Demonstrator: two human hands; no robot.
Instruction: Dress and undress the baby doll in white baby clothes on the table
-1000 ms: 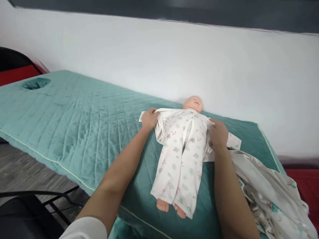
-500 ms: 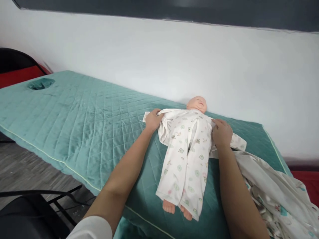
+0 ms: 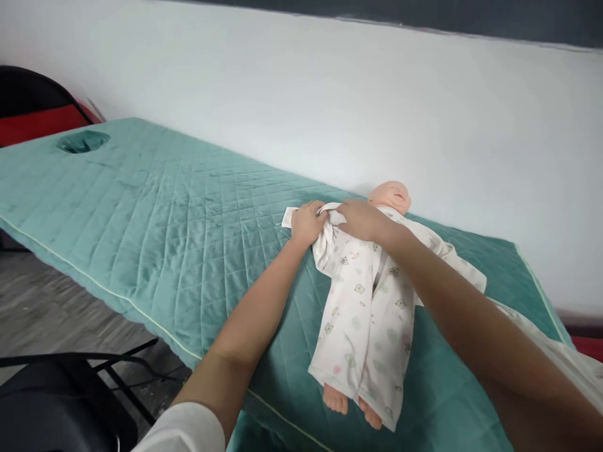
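A baby doll (image 3: 392, 197) lies on its back on the green quilted bed, its bare feet (image 3: 335, 399) poking out of white printed baby clothes (image 3: 348, 333). My left hand (image 3: 308, 223) is closed on the sleeve of these clothes, by the doll's shoulder on the left; the white cuff end sticks out beyond my fingers. Across the doll's chest reaches my right hand (image 3: 360, 220), its fingers closed on the cloth of the same sleeve near the shoulder. The other sleeve (image 3: 466, 270) lies spread out to the right, partly behind my right forearm.
The quilted bed cover (image 3: 188, 220) stretches far left, with a round hole (image 3: 83, 142) at that end. A white wall (image 3: 264, 94) borders its back edge. More white cloth (image 3: 560, 358) lies at right. Black chairs (image 3: 51, 408) stand at lower left and upper left.
My right hand has left the sleeve on the right and crossed the doll's chest to the left sleeve. My left hand keeps hold there. The view has shifted slightly.
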